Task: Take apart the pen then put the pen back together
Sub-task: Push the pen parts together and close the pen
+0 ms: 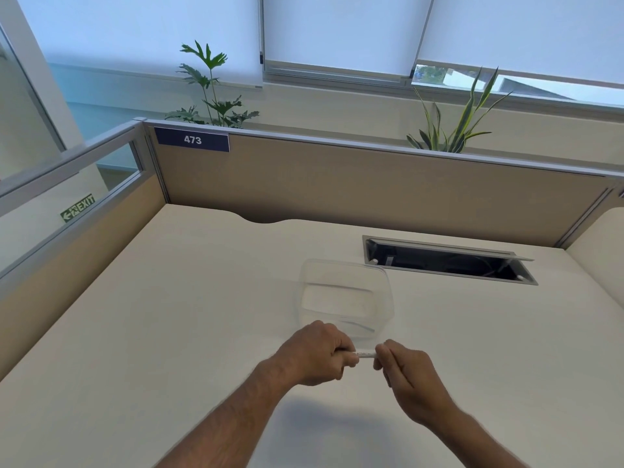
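A white pen is held level above the cream desk, just in front of a clear plastic box. My left hand is closed in a fist around the pen's left end. My right hand pinches its right end between fingertips and thumb. Only a short stretch of the pen shows between the two hands; both ends are hidden inside them.
A clear plastic box stands on the desk right behind my hands, with a thin bluish piece lying at its front edge. An open cable hatch is at the back right. Beige partition walls close the desk at the back and left.
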A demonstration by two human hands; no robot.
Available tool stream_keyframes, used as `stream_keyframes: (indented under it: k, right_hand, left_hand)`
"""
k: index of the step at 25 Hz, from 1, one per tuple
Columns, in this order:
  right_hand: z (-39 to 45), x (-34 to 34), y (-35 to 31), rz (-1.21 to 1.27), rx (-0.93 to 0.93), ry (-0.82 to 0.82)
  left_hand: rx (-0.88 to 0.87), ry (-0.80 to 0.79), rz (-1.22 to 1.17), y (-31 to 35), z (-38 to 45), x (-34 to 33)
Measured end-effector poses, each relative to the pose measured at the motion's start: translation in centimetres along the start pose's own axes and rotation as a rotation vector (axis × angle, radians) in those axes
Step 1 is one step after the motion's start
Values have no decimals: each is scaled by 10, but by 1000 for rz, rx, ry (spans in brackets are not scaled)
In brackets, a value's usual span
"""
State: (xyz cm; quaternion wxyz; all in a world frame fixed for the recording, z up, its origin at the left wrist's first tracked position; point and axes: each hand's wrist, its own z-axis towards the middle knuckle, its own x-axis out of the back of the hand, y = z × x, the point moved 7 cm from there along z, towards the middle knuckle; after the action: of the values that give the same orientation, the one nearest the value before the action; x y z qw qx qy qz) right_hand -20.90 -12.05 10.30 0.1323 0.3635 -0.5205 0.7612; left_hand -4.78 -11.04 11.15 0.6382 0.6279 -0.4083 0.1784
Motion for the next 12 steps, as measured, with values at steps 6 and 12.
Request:
stream_keyframes:
  k: [6,12]
  right_hand:
    - [-9,10,-15,-228,435,8]
    - [-10,8,-9,-6,349,73]
  left_hand:
    - [33,-281,-237,5,-8,-14]
    - [24,-231,-168,4,-5,-16]
